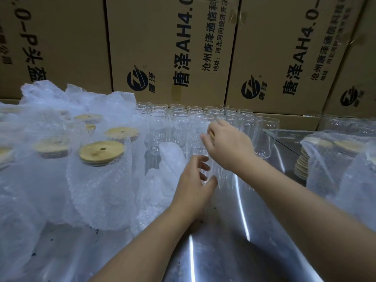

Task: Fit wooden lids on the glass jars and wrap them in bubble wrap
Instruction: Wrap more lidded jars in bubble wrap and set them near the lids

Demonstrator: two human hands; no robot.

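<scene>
A clear glass jar (215,169) stands on the steel table (223,241) in front of me. My left hand (193,186) curls around its lower part. My right hand (227,145) is over the jar's mouth, holding a round wooden lid (211,132) that mostly hides under my fingers. Behind stand several open glass jars (179,117) in rows. To the left, jars with wooden lids (101,152) stand wrapped in bubble wrap (97,196). A loose bubble wrap piece (171,157) lies just left of my left hand.
Printed cardboard boxes (173,47) form a wall right behind the jars. At the right, a plastic bag holds a stack of wooden lids (301,165), and more bagged glassware (345,125) sits behind it. Bubble wrap covers the table's left side.
</scene>
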